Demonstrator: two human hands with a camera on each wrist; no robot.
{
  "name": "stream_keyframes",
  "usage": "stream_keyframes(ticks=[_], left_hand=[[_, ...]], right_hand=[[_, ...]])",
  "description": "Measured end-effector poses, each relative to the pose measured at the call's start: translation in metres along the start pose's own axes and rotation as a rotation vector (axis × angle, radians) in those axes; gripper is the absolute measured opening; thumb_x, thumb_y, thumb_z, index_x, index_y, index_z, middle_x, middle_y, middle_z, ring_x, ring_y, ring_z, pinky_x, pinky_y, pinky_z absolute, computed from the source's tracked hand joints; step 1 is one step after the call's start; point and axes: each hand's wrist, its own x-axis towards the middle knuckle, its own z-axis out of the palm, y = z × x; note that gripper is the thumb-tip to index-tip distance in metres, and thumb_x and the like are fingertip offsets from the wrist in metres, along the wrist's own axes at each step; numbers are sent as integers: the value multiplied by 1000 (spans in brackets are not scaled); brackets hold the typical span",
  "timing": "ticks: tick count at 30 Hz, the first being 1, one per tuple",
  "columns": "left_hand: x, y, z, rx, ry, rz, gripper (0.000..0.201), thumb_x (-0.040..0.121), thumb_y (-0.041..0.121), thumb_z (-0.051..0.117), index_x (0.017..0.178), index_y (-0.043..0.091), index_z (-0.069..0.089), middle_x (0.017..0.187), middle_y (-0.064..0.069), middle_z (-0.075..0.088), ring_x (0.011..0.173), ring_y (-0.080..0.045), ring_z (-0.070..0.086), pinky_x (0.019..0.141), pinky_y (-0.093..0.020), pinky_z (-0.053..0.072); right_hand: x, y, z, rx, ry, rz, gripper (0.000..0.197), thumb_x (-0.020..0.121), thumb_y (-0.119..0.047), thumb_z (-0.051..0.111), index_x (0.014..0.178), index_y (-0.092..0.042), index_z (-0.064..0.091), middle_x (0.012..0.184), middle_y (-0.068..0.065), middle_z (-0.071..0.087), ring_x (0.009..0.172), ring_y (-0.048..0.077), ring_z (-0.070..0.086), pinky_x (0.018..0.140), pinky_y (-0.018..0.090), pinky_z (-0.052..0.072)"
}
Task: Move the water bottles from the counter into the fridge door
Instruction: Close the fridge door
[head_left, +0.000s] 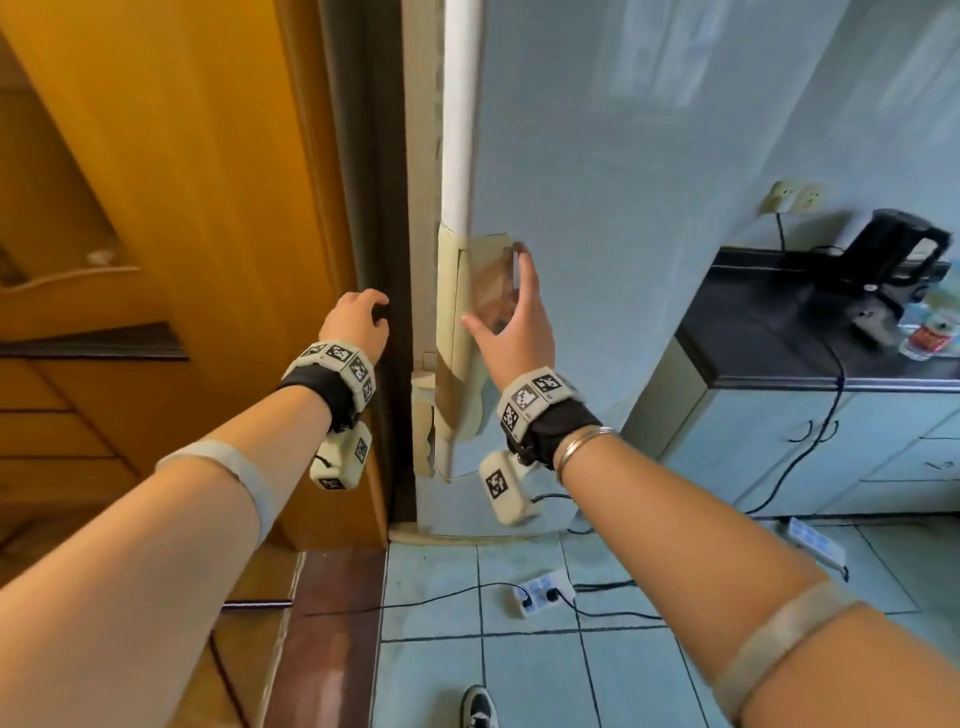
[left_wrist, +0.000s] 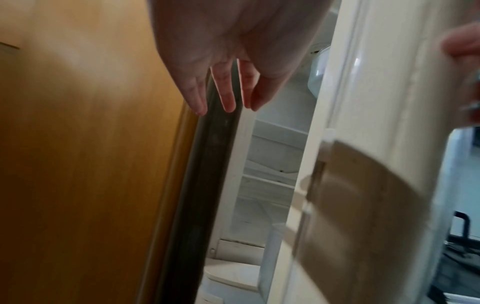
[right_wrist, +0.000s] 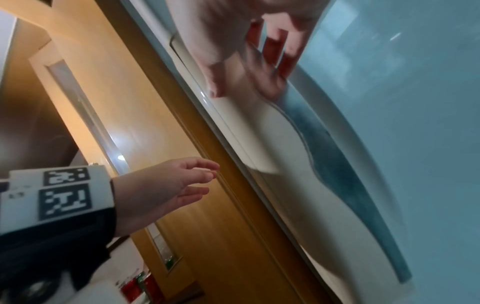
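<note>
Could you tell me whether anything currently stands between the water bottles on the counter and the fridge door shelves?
Yes: the fridge door is barely ajar, its shelves facing inward; the right hand is at its handle.

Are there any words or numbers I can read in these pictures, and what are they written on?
None can be read.
Wrist bands: black-and-white square code patterns, no letters or numbers.
Bottles on the counter: a red label, too blurred to read.
Fridge door: no writing visible.
Wall socket and floor power strip: no readable marks.
</note>
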Motion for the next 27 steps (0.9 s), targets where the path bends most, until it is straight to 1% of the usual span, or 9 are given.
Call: stream_keyframes(ticks=[3, 5, 10, 11, 14, 18, 21, 25, 27], left_hand=[[23, -9, -1, 10, 18, -46, 35, 94, 16, 47, 129, 17, 50, 136, -11, 48, 115, -30, 55, 87, -33, 49], [38, -10, 0, 19, 46, -63, 34, 94, 17, 47, 128, 18, 50, 134, -10, 50, 114, -29, 56, 86, -32, 49], [77, -8, 0, 1, 94, -96, 34, 94, 16, 48, 128, 19, 49, 134, -9, 50, 116, -28, 54, 90, -32, 49], [84, -9, 0, -2, 102, -98, 34, 94, 16, 48, 128, 19, 49, 135, -9, 49, 117, -28, 54, 90, -32, 49], [105, -12, -1, 3, 118, -105, 35, 94, 17, 48, 129, 20, 49, 137, -8, 48, 118, -27, 53, 90, -30, 48], [129, -15, -3, -11, 112, -73, 35, 95, 16, 48, 130, 19, 48, 138, -8, 47, 119, -26, 53, 88, -26, 47], [144, -16, -2, -25, 98, -37, 35, 95, 15, 48, 130, 19, 49, 135, -7, 49, 118, -25, 54, 86, -24, 45], [157, -14, 1, -37, 72, 48, 36, 94, 15, 48, 129, 21, 49, 132, -7, 50, 113, -22, 57, 84, -23, 46], [163, -13, 2, -42, 47, 48, 36, 94, 16, 48, 130, 21, 49, 132, -8, 50, 111, -23, 57, 82, -23, 46]], right_hand=[[34, 0, 21, -41, -68, -50, 93, 80, -16, 71, 148, -30, 9, 151, 1, 37, 127, 27, 51, 99, 43, 49], [58, 1, 32, -63, -105, -64, 93, 82, -12, 69, 148, -31, 7, 147, 4, 43, 121, 27, 56, 96, 39, 49], [110, 8, 57, -97, -121, -102, 91, 84, -3, 64, 149, -32, 7, 120, 9, 62, 98, 24, 65, 82, 26, 48], [120, 10, 62, -98, -128, -104, 92, 84, -2, 64, 148, -33, 7, 118, 8, 63, 97, 23, 65, 82, 26, 49], [144, 11, 78, -136, -126, -113, 93, 84, 0, 62, 148, -37, 6, 114, 9, 64, 93, 24, 66, 85, 39, 56], [169, 13, 95, -193, -124, -119, 95, 86, -1, 61, 146, -41, 0, 132, 7, 55, 98, 22, 65, 80, 40, 59], [182, 14, 101, -249, -131, -93, 93, 87, -4, 60, 147, -39, -3, 113, 9, 61, 93, 21, 65, 79, 38, 58], [192, 11, 104, -252, -136, -41, 93, 88, -3, 58, 147, -39, -5, 105, 10, 62, 93, 20, 65, 80, 36, 56], [194, 13, 106, -248, -139, -34, 94, 89, -3, 57, 146, -39, -7, 98, 10, 62, 87, 18, 64, 81, 36, 55]])
